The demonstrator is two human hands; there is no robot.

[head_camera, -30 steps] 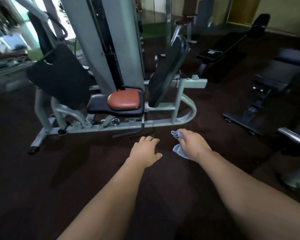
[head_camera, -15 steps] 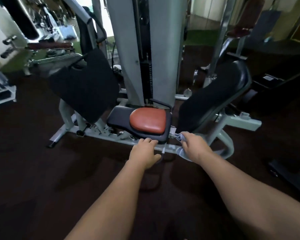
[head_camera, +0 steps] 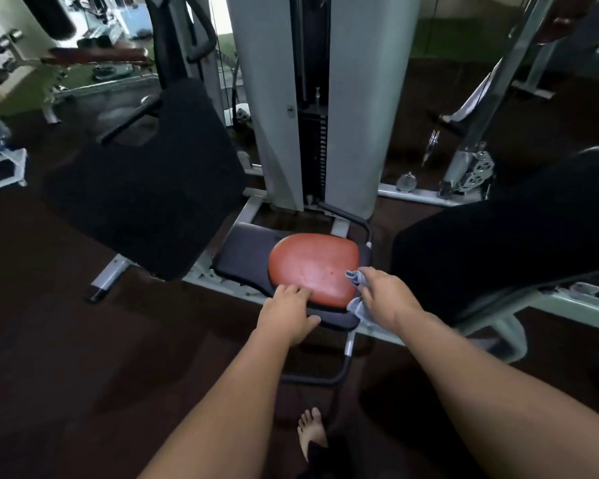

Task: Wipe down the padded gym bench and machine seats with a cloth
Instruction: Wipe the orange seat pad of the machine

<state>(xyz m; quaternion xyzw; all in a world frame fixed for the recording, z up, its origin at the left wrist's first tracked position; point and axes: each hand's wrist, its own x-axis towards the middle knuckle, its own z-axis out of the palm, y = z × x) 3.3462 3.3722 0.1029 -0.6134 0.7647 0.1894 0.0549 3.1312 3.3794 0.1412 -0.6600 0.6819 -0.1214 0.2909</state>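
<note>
**Ana:** One cloth? Where is it?

**Ben:** Yes, one small gray-blue cloth (head_camera: 356,307). It is bunched up in the right hand (head_camera: 384,299). The fingers are curled round it, and bits of it stick out above and below the hand.

**Ana:** Is it on the seat?

**Ben:** It is at the right edge of the red pad (head_camera: 312,264). It is touching the pad or just over it; I cannot tell which. The red pad sits on top of a black seat (head_camera: 242,254), low down on the machine.

**Ana:** And the other hand?

**Ben:** The left hand (head_camera: 287,314) holds nothing. Its fingers lie flat and straight on the near edge of the red pad. The thumb points out along the front of the black seat.

**Ana:** What is around the seat?

**Ben:** A big black pad (head_camera: 146,188) stands tilted on the left. Another black pad (head_camera: 505,229) is on the right, just beside the right hand. A tall gray tower (head_camera: 267,98) rises behind the seat. The floor (head_camera: 83,392) is dark brown, and a bare foot (head_camera: 312,433) stands on it. Far back on the left is a bench (head_camera: 97,55) with a brown top.
</note>
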